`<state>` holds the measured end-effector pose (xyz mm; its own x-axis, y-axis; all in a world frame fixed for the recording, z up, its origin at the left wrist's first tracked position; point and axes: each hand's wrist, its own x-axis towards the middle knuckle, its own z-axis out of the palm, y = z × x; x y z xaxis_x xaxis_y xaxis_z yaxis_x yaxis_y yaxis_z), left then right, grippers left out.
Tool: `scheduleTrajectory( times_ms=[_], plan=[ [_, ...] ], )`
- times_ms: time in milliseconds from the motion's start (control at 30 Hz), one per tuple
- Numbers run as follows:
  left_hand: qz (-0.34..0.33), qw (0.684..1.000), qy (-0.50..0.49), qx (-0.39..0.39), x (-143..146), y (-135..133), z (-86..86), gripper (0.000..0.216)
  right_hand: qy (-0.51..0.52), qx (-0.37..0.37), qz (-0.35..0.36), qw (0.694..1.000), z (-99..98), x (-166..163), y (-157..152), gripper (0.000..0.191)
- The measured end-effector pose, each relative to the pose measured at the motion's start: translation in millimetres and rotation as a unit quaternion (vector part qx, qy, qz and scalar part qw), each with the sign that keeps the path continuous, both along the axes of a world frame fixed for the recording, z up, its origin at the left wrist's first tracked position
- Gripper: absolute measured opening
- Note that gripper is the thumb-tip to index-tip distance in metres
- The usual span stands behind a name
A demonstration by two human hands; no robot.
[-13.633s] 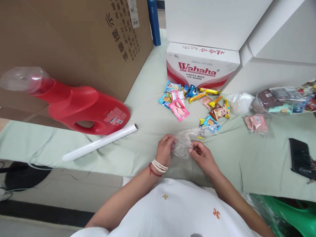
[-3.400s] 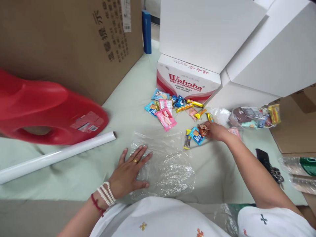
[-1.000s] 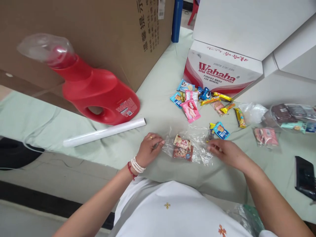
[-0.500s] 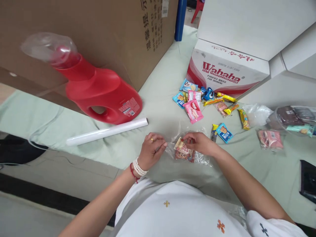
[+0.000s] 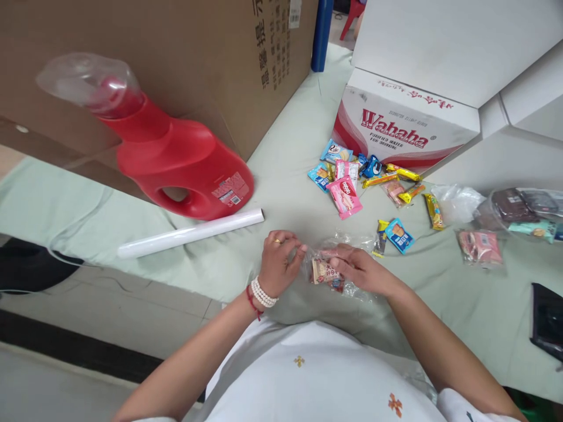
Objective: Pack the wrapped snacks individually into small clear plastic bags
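Note:
A crinkled clear plastic bag (image 5: 352, 241) lies on the pale green cloth (image 5: 281, 205) close to my body, with a red-and-cream snack packet (image 5: 322, 272) inside it. My left hand (image 5: 279, 264), with a ring and a bead bracelet, pinches the bag's left edge, fingers closed. My right hand (image 5: 358, 268) lies over the bag and the packet, its fingers curled on them. Several small snack packets (image 5: 347, 181) lie scattered beyond the bag.
A red detergent jug (image 5: 176, 164) lies on its side at the left with a white roll (image 5: 189, 234) in front. A large brown carton (image 5: 153, 64) and a Wahaha box (image 5: 404, 129) stand behind. Filled bags (image 5: 481, 246) and a black device (image 5: 548, 316) lie right.
Both hands have drawn closer together over the bag since a second ago; the right hand came in from the bag's right edge and now covers the packet. The bag looks more bunched.

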<state>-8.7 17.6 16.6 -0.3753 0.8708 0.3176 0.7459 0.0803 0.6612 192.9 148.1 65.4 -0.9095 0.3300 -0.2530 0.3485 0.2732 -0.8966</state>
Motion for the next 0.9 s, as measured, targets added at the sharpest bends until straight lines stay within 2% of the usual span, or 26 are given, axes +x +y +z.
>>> scheduleTrajectory(
  times_ms=[133,233,333,400,433,500,533,633,700,767,833,900],
  plan=[
    [0.028,0.999,-0.034,0.003,-2.7,2.6,4.5,0.024,0.015,0.089,0.000,0.996,-17.6,1.8,-3.9,0.032],
    [0.038,0.999,-0.039,-0.004,-4.5,4.4,15.8,0.029,0.007,0.093,-0.029,0.995,-30.0,-1.7,-7.8,0.031],
    [-0.020,0.998,0.000,-0.053,2.2,10.0,33.4,0.042,0.009,0.100,-0.019,0.995,-30.9,-6.0,-9.6,0.029],
    [-0.091,0.992,0.043,-0.076,10.3,16.2,43.7,0.054,0.014,0.104,-0.008,0.994,-27.8,-8.1,-9.9,0.026],
    [-0.127,0.987,0.056,-0.085,14.0,19.7,46.9,0.051,0.016,0.106,-0.009,0.994,-26.4,-8.8,-10.0,0.025],
    [-0.156,0.982,0.043,-0.098,17.5,26.4,48.0,0.027,0.015,0.108,-0.021,0.994,-25.6,-9.3,-10.7,0.025],
    [-0.141,0.985,0.017,-0.100,16.5,29.0,45.8,0.019,0.016,0.110,-0.028,0.993,-26.4,-9.1,-11.4,0.026],
    [-0.025,0.990,-0.099,-0.096,2.5,30.6,30.8,0.023,0.023,0.106,-0.048,0.993,-31.4,-7.1,-14.7,0.030],
    [0.053,0.978,-0.171,-0.110,-11.4,26.1,19.0,0.022,0.025,0.107,-0.063,0.992,-35.1,-5.4,-17.0,0.029],
    [0.101,0.963,-0.212,-0.131,-21.5,19.1,11.3,0.022,0.024,0.112,-0.069,0.991,-37.8,-4.4,-18.6,0.028],
    [0.083,0.964,-0.212,-0.136,-22.2,13.2,10.9,0.024,0.027,0.114,-0.068,0.991,-39.2,-4.5,-19.0,0.027],
    [0.017,0.978,-0.164,-0.125,-12.3,11.5,17.7,0.030,0.030,0.122,-0.058,0.990,-39.5,-5.9,-18.7,0.027]
  ],
)
